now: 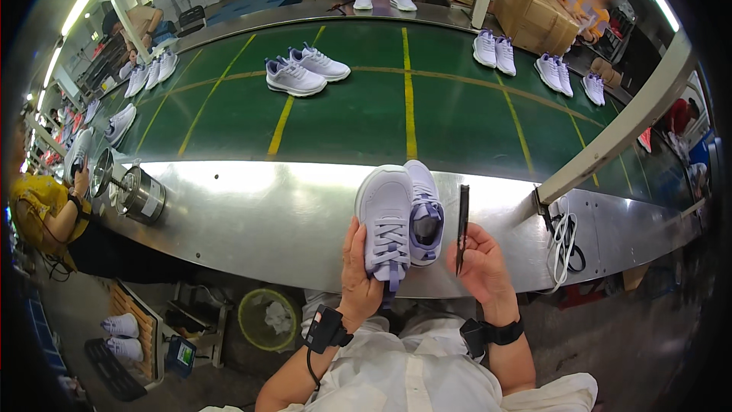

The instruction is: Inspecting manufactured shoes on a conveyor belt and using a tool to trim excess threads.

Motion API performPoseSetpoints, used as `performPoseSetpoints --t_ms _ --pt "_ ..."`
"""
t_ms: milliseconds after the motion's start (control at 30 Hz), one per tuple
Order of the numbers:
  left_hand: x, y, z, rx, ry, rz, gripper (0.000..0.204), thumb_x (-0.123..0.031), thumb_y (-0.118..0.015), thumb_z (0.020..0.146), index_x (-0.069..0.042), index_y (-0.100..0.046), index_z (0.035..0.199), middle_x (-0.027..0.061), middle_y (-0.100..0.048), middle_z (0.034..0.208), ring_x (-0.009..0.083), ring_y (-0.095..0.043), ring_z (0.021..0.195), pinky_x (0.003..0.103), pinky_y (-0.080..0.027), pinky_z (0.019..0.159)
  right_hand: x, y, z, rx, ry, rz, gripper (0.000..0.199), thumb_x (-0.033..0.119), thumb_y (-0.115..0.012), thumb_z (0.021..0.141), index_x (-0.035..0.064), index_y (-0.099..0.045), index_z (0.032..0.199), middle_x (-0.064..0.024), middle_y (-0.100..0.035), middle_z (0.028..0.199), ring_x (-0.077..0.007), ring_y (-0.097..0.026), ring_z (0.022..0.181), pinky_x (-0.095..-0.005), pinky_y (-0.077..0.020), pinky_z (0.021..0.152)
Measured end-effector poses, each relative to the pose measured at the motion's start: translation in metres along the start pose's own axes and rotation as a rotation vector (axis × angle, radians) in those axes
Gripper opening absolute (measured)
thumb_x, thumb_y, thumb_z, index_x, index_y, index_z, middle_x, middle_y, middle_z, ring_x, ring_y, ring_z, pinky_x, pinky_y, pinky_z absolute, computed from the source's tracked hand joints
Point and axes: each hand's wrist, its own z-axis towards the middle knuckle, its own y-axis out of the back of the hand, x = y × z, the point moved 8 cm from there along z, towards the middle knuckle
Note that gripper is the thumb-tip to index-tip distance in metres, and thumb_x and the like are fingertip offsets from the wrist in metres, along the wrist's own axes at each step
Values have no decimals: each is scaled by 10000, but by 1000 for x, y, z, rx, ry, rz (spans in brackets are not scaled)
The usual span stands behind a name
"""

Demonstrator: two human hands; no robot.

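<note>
My left hand (357,275) is wrapped around the side and heel of a pale lavender-white sneaker (385,206), with its laced top facing up and its toe away from me. Close against its right side is the matching sneaker (425,191); something dark shows in its opening. My right hand (485,263) pinches a slim dark pen-like tool (463,217), held nearly upright just right of the shoes; its exact kind is unclear. Both hands are over the near edge of a shiny metal worktable (282,221).
Beyond the worktable, a green conveyor belt (358,122) with yellow lines carries a sneaker pair (305,72) and several other shoes. A metal pot (142,194) stands at left, a slanting post (618,130) and white cable (563,248) at right. A yellow-green bin (245,320) is below. Other people work around the belt.
</note>
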Motion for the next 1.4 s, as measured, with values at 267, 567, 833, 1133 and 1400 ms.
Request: performPoseSetpoints --t_ms 267,567,833,1133,1400 --pt "-3 -1 0 15 -8 8 651 -97 -560 822 -10 -283 1404 266 -241 1461 401 -304 1333 408 -277 1083 10 -3 -3 28 35 -55 354 -12 -672 742 46 -534 1064 -44 -545 858 -152 -565 680 -274 -490 626" --pt "20 -4 -2 -48 229 -441 621 -43 -490 895 -25 -188 1437 145 -398 1345 213 -449 1186 325 -328 1026 67 57 -13 -445 455 -1364 206 -96 -541 787 41 -616 920 -76 -602 1018 -211 -625 924 -303 -513 751" --pt "29 -7 7 -110 320 -366 649 -116 -516 869 -44 -221 1443 86 -474 1252 163 -484 1088 277 -356 967 50 53 -17 -476 607 -1985 266 -44 -555 742 73 -645 963 -129 -589 1105 -324 -569 1010 -384 -454 865" --pt "62 3 34 17 637 -231 615 20 -499 729 4 -396 1335 156 -472 1276 237 -464 1170 364 -346 1014 33 51 42 -342 218 -1012 202 100 -630 847 53 -650 1042 -72 -634 993 -138 -615 868 -259 -493 749" --pt "-64 -70 64 446 -171 544 613 -165 -734 706 5 -481 1238 235 -470 1243 365 -493 1123 447 -418 942 30 46 72 -207 -85 -988 181 58 -649 838 0 -643 1010 -42 -662 928 -91 -610 834 -240 -499 758"
